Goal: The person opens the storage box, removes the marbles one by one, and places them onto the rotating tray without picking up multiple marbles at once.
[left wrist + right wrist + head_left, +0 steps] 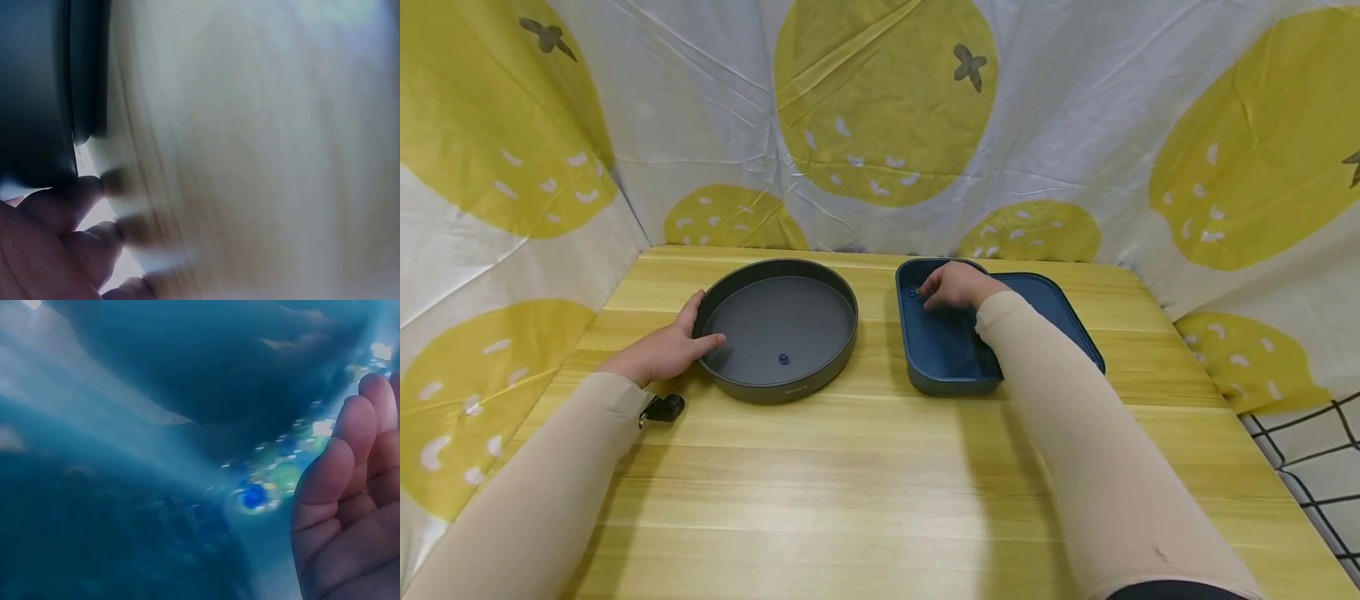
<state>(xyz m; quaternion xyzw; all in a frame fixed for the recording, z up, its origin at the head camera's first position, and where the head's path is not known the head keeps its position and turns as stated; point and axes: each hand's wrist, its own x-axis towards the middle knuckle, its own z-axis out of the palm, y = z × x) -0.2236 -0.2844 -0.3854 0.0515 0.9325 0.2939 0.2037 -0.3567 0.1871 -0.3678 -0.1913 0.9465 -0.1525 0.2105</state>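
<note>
Holding the side of the round gray pan [775, 321], the left hand [666, 348] has its thumb over the edge. A blue bead [784, 359] sits in the pan. The right hand [958, 285] reaches into the blue tray [943, 346] on the desk [865, 500], by shiny beads [284, 478]; I can't tell if it pinches one.

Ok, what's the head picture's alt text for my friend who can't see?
A person's right hand reaches into a blue tray on a wood-grain table. Their left hand touches a round dark pan holding a small blue piece.
</note>
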